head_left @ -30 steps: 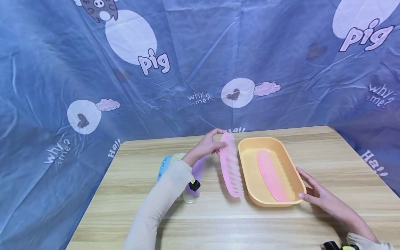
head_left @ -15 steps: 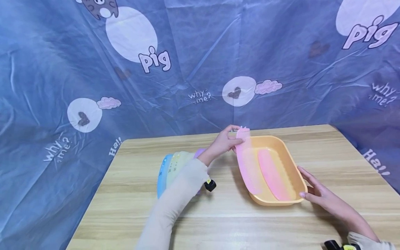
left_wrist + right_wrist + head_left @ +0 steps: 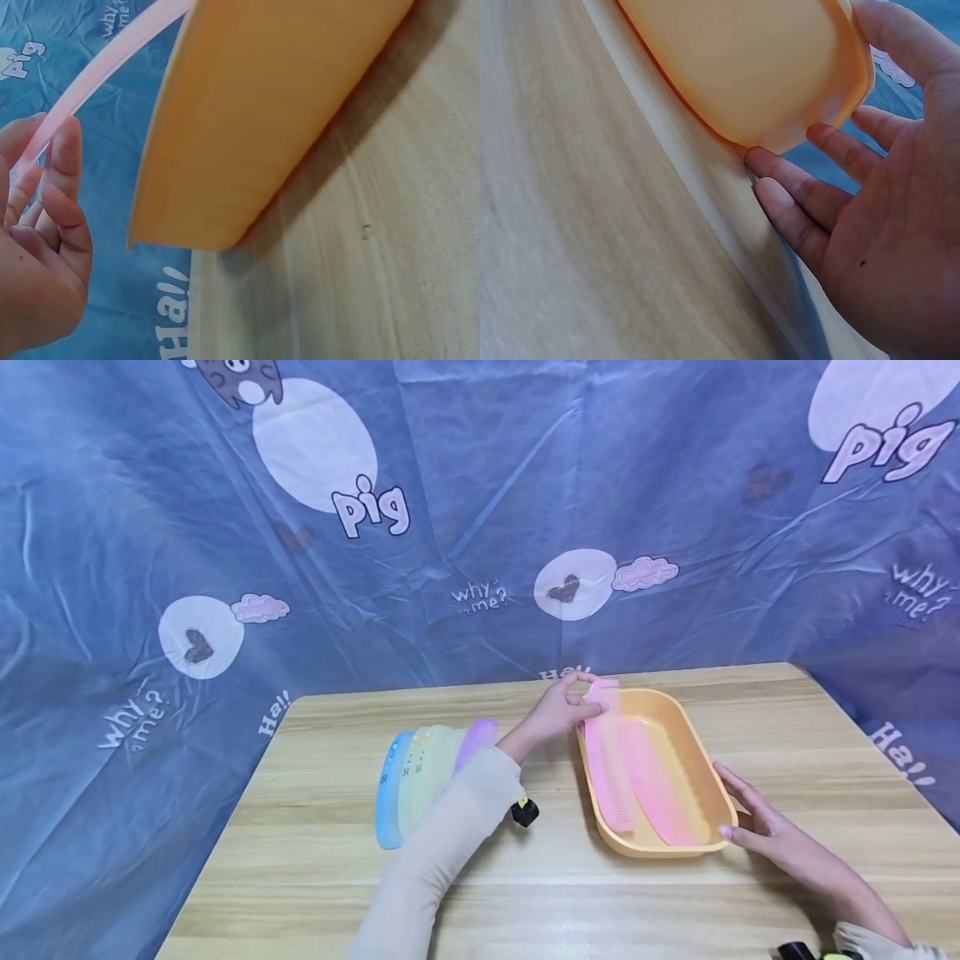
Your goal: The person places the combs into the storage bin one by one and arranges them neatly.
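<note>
My left hand [image 3: 557,710] pinches the upper end of a pink comb [image 3: 604,768] between thumb and fingers. The comb hangs tilted over the left side of an orange-yellow plastic tray [image 3: 699,760], its teeth facing right. A second pink comb [image 3: 654,781] lies inside the tray. In the left wrist view the comb [image 3: 105,67] shows edge-on above the tray's outer wall [image 3: 247,112]. My right hand [image 3: 768,822] holds the tray's near right corner, thumb at the rim and fingers along the outer wall, as the right wrist view [image 3: 900,217] shows.
Left of the tray lie a blue comb [image 3: 390,802], pale yellow-green combs [image 3: 427,760] and a purple comb [image 3: 477,739], partly covered by the left sleeve [image 3: 450,843]. They rest on a wooden table [image 3: 300,827]. A blue printed cloth [image 3: 420,610] hangs behind it.
My left hand has carried the pink comb rightward, from beside the tray to over its left side. More of the combs on the left now show. My right hand stays at the tray's corner.
</note>
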`<move>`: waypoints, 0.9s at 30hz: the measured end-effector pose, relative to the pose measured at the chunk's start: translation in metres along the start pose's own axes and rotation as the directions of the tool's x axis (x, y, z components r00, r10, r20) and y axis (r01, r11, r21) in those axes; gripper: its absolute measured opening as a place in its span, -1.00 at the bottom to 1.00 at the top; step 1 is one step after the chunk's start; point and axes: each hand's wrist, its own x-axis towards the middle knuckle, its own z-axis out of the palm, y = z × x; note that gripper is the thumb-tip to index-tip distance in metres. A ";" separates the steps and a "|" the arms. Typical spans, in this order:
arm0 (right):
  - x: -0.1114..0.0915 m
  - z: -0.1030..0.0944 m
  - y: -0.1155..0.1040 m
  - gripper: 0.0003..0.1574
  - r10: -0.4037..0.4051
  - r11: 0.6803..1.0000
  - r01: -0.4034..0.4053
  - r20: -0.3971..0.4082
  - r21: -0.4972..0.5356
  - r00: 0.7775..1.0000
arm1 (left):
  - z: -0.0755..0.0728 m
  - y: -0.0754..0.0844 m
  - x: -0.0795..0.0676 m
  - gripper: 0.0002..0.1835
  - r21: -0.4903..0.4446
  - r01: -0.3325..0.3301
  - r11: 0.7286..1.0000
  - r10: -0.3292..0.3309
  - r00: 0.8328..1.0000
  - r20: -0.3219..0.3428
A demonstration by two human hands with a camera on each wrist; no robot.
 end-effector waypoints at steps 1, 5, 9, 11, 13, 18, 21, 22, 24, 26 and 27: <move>0.000 0.000 0.000 0.01 0.006 1.000 -0.006 -0.001 0.000 1.000 | 0.001 -0.001 0.000 -0.54 0.010 0.001 1.000 -0.001 1.000 -0.002; 0.000 0.000 -0.001 0.01 0.013 1.000 -0.013 -0.002 0.001 1.000 | 0.002 -0.005 -0.002 -0.54 0.027 0.011 1.000 -0.011 1.000 -0.003; 0.000 0.001 0.000 0.00 0.013 1.000 -0.013 0.005 0.007 1.000 | 0.004 -0.010 -0.002 -0.54 0.040 0.003 0.999 -0.004 1.000 0.023; 0.000 0.001 0.000 0.00 0.017 1.000 -0.017 0.005 0.011 1.000 | 0.005 -0.011 -0.002 -0.54 0.060 -0.012 0.998 0.009 0.999 0.039; 0.000 0.001 0.001 0.00 0.013 1.000 -0.013 0.005 0.010 1.000 | 0.006 -0.012 -0.003 -0.53 0.098 -0.032 0.995 0.028 0.998 0.050; 0.000 0.002 0.001 0.00 -0.002 1.000 0.002 0.003 0.018 1.000 | 0.005 -0.013 -0.003 -0.51 0.308 -0.046 0.950 0.047 0.999 0.005; 0.000 0.001 0.003 0.01 -0.027 0.999 0.027 0.003 0.020 1.000 | 0.002 -0.011 -0.004 -0.48 0.448 -0.023 0.894 0.045 0.998 -0.040; 0.000 0.001 0.003 0.01 -0.036 0.999 0.036 0.003 0.019 0.999 | 0.002 -0.011 -0.004 -0.48 0.477 -0.013 0.879 0.042 0.998 -0.052; 0.001 0.001 0.005 0.01 -0.051 0.999 0.051 0.005 0.018 0.999 | 0.000 -0.010 -0.004 -0.47 0.510 -0.004 0.860 0.038 0.998 -0.057; 0.001 0.000 0.006 0.01 -0.063 0.998 0.063 0.009 0.018 0.998 | -0.001 -0.010 -0.004 -0.46 0.527 0.005 0.850 0.031 0.998 -0.058; 0.001 0.000 0.006 0.02 -0.062 0.998 0.062 0.009 0.017 0.998 | -0.001 -0.010 -0.004 -0.46 0.531 0.007 0.847 0.028 0.998 -0.058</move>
